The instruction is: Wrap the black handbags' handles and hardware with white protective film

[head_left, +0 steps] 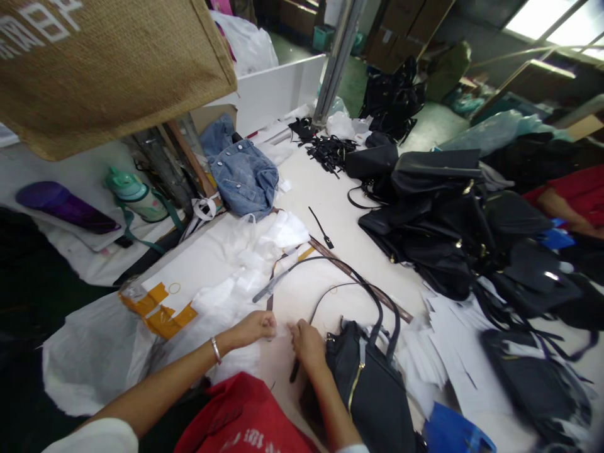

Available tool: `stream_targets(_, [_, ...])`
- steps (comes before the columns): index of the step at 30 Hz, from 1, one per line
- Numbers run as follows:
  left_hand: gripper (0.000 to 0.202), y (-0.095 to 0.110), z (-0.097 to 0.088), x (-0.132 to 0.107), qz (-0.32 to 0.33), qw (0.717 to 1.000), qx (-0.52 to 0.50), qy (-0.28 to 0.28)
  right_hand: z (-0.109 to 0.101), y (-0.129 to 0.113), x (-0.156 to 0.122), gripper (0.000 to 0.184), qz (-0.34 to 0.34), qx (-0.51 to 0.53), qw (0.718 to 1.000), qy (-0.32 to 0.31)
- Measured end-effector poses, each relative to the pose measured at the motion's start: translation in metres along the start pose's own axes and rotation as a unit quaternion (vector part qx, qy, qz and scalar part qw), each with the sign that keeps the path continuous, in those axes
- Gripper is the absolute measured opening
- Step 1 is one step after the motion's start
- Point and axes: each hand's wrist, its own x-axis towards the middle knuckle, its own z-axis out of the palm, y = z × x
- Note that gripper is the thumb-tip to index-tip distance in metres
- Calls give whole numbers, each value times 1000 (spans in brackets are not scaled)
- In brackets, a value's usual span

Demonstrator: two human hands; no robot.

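head view: the bag (375, 393), likely soft and light, lies at four o'clock from the right hand (307, 343); best lifted by its handles (379, 314). left hand (259, 326), at nine o'clock, curls likewise; whether either grips anything, i cannot tell.

"What's nearest on the tabletop (377, 248)?"

"A handbag (377, 384), papers (465, 352) to its right, plastic wrapping (231, 286) to its left."

"Farther back?"

"A heap of bags (438, 214) at right, a cloth bundle (248, 176) at left, one loose strap (322, 233) between them. Small straps (330, 153) lie behind that; a bottle (141, 200) stands left of the bundle."
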Motion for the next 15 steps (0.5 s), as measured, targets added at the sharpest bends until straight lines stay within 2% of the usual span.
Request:
stream_targets(2, [12,-4,-1,0,4,1000,-4,18,-5,8,6,18,46,-106,992,43])
stream_targets(3, [13,-5,-2,0,7,1000,-6,27,-7,12,8,20,66,-135,987,52])
stream_targets(8, [17,-7,-4,-2,27,998,-6,59,-2,22,12,37,104,-147,983,33])
stream_targets(10, [18,-6,-4,-3,40,997,-4,68,1,24,10,32,91,-151,983,40])
stream_targets(13, [18,-4,-5,-5,63,995,6,80,0,25,7,12,51,-105,991,62])
stream_targets(15, [18,-1,-6,-8,76,993,25,86,-5,22,5,4,33,19,996,76])
